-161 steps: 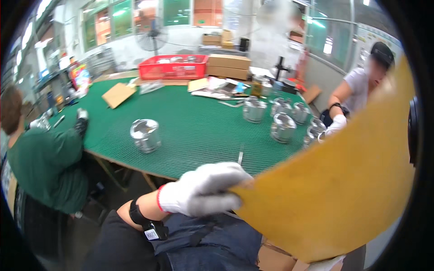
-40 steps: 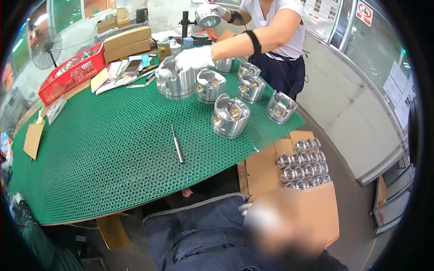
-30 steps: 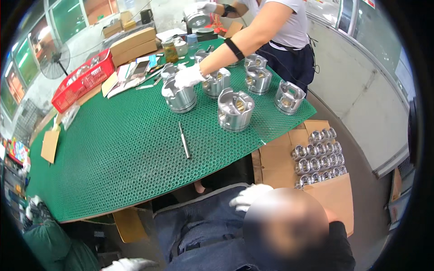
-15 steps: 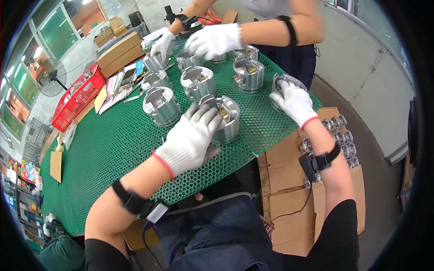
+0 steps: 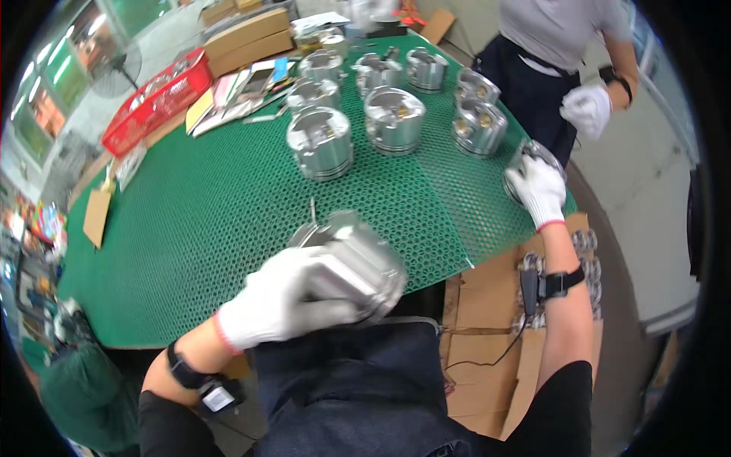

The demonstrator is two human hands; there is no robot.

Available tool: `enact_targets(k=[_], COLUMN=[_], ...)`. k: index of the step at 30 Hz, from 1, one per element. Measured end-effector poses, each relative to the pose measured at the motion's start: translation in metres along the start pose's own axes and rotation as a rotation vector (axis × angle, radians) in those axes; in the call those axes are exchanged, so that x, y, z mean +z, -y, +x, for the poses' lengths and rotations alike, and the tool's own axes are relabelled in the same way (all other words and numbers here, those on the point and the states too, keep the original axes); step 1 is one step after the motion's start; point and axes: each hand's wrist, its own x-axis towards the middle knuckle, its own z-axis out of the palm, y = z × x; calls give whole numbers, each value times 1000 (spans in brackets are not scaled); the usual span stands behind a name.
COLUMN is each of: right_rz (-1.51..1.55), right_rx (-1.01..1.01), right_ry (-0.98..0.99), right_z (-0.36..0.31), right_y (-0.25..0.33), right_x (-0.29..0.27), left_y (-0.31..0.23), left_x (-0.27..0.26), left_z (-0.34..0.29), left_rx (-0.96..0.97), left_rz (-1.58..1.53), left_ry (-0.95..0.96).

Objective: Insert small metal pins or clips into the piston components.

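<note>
My left hand [image 5: 278, 297], in a white knit glove, grips a silver metal piston [image 5: 365, 266]. The piston is tilted on its side over the table's near edge and smeared by motion. At the table's right edge, my gloved right hand [image 5: 539, 186] is closed over the top of another piston [image 5: 514, 183], which seems to rest on the mat. Several more pistons stand upright farther back, among them a piston [image 5: 321, 145] at centre left, one [image 5: 394, 122] at the middle and one [image 5: 480, 128] toward the right.
A green perforated mat [image 5: 198, 228] covers the table. Papers [image 5: 228, 99], a red basket [image 5: 156, 99] and cardboard boxes [image 5: 247, 42] lie at the far left. Below right sits an open carton [image 5: 480, 305] with small metal parts. A co-worker's gloved hand [image 5: 586, 110] is at the upper right.
My left hand has lifted the piston from the mat, tilting it toward me. My right hand stays on its piston. The co-worker has drawn back from the pistons, and the view has shifted.
</note>
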Motion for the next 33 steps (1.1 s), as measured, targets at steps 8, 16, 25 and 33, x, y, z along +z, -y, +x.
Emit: enact_targets(k=[8,16,25,33], right_rz=[778,456,371,228], right_rx=[-17,-1242,-1233,-596], right_ry=[145,-236,-270,190], right_z=[-76,-92,-66,-86], right_y=[54,310,402,296], right_x=[-74,-110,-54,-7], left_y=[66,104,108,79], left_x=[-12,44,37,-19], left_z=[-172,-229,-234,-202], left_rx=[-468,-227,-263,-477], left_rz=[-514,-779,-593,-564], left_ry=[-895,-1030,-863,-824])
